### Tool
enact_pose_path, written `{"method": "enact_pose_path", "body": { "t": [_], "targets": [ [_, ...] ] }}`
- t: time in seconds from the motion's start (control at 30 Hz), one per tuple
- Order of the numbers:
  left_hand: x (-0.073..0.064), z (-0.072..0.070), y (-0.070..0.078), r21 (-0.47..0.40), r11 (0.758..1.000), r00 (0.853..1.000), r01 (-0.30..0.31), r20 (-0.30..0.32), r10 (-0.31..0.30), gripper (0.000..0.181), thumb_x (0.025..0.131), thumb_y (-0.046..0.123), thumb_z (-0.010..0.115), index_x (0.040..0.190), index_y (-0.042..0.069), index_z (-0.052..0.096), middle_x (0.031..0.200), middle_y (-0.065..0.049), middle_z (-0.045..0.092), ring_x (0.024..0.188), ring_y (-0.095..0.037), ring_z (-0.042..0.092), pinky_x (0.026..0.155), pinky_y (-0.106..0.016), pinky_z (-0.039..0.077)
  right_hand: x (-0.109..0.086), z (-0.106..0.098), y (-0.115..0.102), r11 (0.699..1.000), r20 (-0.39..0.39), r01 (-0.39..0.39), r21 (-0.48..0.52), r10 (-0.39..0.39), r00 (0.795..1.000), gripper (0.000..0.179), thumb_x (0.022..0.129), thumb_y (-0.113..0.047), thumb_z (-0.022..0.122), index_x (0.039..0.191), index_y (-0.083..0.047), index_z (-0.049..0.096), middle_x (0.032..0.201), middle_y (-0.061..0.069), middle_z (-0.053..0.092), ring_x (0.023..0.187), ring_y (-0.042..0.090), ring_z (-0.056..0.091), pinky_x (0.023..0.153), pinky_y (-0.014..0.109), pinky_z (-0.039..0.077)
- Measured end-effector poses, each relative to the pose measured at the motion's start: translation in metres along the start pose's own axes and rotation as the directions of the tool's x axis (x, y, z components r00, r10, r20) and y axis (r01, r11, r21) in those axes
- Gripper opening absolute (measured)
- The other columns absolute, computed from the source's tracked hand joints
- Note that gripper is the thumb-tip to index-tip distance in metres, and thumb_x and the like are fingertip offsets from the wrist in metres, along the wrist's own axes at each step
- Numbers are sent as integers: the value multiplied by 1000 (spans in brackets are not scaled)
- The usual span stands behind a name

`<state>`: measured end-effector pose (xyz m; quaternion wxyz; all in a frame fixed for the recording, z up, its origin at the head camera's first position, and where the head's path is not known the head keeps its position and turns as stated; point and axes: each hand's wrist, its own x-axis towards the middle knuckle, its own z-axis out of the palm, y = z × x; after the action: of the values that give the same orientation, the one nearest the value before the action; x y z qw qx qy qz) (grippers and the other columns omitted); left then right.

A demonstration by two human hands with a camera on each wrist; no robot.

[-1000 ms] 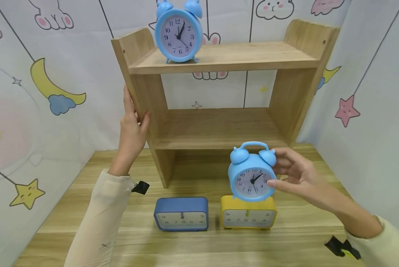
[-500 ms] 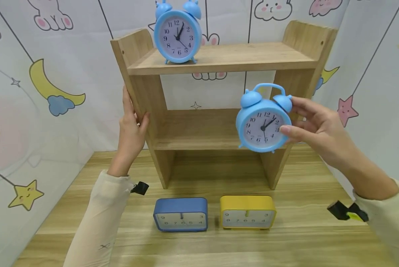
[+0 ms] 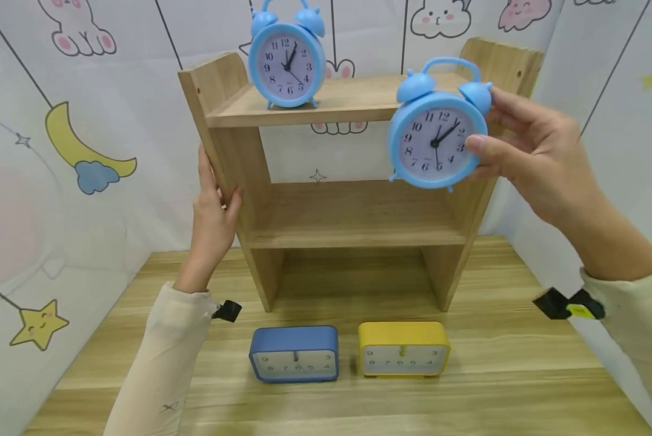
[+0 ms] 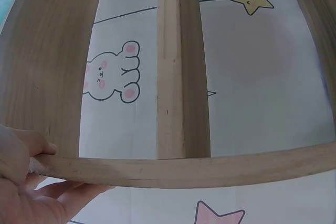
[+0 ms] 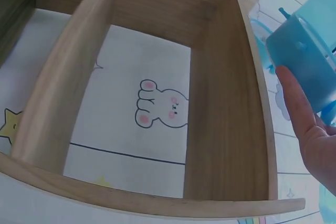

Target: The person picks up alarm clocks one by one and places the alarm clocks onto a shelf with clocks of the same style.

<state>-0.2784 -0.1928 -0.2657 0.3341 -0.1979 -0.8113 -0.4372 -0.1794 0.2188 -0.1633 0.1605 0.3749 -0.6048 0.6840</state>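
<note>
My right hand [image 3: 544, 151] grips a light blue twin-bell alarm clock [image 3: 437, 142] by its right side, thumb at the edge of the dial. In the head view this clock overlaps the right part of the top shelf; the right wrist view shows the back of the clock [image 5: 302, 59]. On the left, my left hand [image 3: 211, 221] holds the side panel of the wooden shelf unit [image 3: 359, 239], its thumb on the front edge and fingers along the outside. A matching light blue alarm clock [image 3: 286, 66] stands on the left end of the top shelf.
A blue rectangular clock [image 3: 294, 354] and a yellow rectangular clock [image 3: 404, 349] stand side by side on the wood-grain table [image 3: 326, 412], in front of the shelf unit. Behind and at both sides hangs a white curtain [image 3: 102, 224] with cartoon prints.
My right hand has lifted the light blue alarm clock from just above the yellow clock up to the top shelf's height. My left hand keeps its hold on the side panel.
</note>
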Motion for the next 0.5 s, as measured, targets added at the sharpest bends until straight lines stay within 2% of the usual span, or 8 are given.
{"method": "enact_pose_path", "body": {
  "t": [0.1,0.27,0.5],
  "targets": [
    [0,1,0,4,1000,1000,0,3,0,84,102,5,53,161,22,-3,158,-15,32,121,-41,55,87,-58,53,10,0,-4,999,-37,16,36,-14,999,55,89,20,57,142,8,48,107,21,64,83,29,71,64,36,60],
    [0,1,1,3,1000,1000,0,-1,0,83,102,4,53,161,22,-3,157,-18,33,122,-42,54,88,-58,53,28,2,-12,999,-91,44,-4,-44,995,54,92,14,60,144,2,49,108,22,60,92,30,69,65,38,59],
    [0,1,-1,-7,1000,1000,-2,-4,2,83,102,3,52,161,21,-2,156,-18,35,122,-41,54,88,-59,53,48,3,-17,998,-147,44,-53,-51,988,52,94,6,63,143,-8,54,115,23,56,106,35,63,66,40,57]
  ]
}}
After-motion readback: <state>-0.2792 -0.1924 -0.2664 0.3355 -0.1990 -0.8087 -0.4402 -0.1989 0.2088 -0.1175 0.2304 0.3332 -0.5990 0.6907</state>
